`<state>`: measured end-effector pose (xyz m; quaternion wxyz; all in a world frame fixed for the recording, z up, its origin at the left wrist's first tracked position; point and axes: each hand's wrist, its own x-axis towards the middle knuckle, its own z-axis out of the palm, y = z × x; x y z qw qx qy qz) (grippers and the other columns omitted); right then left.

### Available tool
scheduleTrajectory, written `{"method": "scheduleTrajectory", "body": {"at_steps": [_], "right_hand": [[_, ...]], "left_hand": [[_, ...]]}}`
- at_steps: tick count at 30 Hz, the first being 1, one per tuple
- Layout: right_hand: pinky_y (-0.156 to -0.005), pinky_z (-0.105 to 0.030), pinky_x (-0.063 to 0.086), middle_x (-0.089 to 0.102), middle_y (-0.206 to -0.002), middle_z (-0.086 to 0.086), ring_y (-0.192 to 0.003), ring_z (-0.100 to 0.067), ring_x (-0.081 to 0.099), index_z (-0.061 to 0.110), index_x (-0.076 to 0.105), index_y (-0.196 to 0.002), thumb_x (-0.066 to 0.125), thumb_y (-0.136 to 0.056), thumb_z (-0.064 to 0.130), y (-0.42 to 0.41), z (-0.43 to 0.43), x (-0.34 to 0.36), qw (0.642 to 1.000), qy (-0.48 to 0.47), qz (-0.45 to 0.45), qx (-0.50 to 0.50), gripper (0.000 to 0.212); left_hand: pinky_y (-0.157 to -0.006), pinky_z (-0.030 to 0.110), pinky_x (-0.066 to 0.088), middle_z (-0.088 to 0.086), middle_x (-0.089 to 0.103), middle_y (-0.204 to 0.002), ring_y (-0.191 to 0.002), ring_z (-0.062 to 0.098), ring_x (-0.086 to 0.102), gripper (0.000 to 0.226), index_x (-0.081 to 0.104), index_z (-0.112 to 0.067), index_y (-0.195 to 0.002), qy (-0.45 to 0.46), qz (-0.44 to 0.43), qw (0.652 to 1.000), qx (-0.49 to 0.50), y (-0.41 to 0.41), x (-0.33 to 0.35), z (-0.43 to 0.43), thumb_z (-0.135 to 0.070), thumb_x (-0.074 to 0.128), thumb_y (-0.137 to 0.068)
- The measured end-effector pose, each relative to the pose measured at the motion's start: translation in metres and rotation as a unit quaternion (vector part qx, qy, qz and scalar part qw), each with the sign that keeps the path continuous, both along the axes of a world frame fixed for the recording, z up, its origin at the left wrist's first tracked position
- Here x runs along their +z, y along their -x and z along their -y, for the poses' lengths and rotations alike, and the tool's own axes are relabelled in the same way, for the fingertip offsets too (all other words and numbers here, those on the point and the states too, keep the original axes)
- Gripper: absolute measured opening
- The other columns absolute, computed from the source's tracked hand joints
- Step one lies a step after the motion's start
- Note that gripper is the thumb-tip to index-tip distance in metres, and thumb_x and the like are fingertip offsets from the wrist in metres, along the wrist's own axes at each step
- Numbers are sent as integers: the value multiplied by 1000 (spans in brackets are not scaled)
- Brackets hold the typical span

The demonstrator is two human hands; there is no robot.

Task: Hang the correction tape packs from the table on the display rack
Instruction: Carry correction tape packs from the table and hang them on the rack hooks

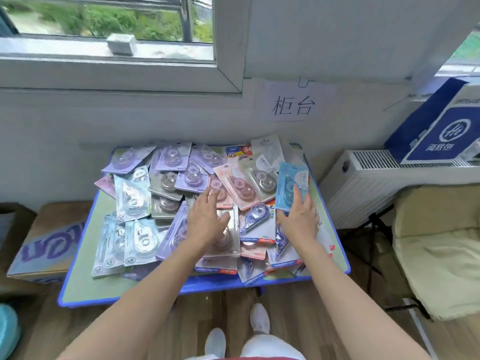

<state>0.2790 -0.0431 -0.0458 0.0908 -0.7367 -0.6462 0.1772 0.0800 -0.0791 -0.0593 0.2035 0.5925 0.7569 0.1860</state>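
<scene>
head | right fingers (297, 194) pinch blue pack (288, 175) | left fingers (208, 197) spread over pile (166, 183)

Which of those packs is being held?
The light blue pack on the right: the right hand grips its lower end, while the others lie loose.

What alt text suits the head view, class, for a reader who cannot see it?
A person's right hand holds a light blue pack while the left hand is spread over a heap of correction tape packs on a blue-edged table.
</scene>
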Motion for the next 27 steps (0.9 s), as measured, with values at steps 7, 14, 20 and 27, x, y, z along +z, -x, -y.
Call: {"method": "scheduleTrajectory", "body": {"at_steps": [7, 14, 20, 27], "right_hand": [[-113, -52, 20, 1, -158, -17, -141, -40, 10, 22, 4, -152, 52, -93, 48, -4, -44, -15, 998, 52, 16, 4, 81], [-112, -56, 15, -8, -158, -16, -143, -43, 3, 24, -2, -152, 50, -89, 59, -15, -71, -26, 995, 97, 0, 23, 89], [-112, -53, 18, -4, -158, -17, -142, -41, 8, 23, 0, -152, 53, -86, 61, -19, -81, -32, 995, 93, -11, 41, 93], [-113, -48, 17, 1, -158, -16, -141, -39, 13, 22, 6, -152, 57, -87, 55, -24, -83, -32, 994, 76, -24, 70, 89]], "left_hand": [[-117, 35, 5, 7, 5, -160, -147, 23, 4, 76, 15, -24, -151, 59, -14, 998, 4, -13, -27, 14, -54, 50, -90], [-117, 36, 1, 4, -9, -160, -146, 25, -7, 88, 5, -32, -152, 114, -50, 992, 25, -31, -35, 13, -64, 52, -84], [-117, 36, 2, 3, -15, -159, -146, 24, -7, 91, 2, -36, -151, 135, -44, 988, 53, -37, -33, 12, -63, 55, -83], [-118, 41, 9, 0, -9, -160, -147, 22, -3, 89, 14, -32, -151, 99, 51, 989, 95, -38, -35, 14, -45, 69, -82]]}}
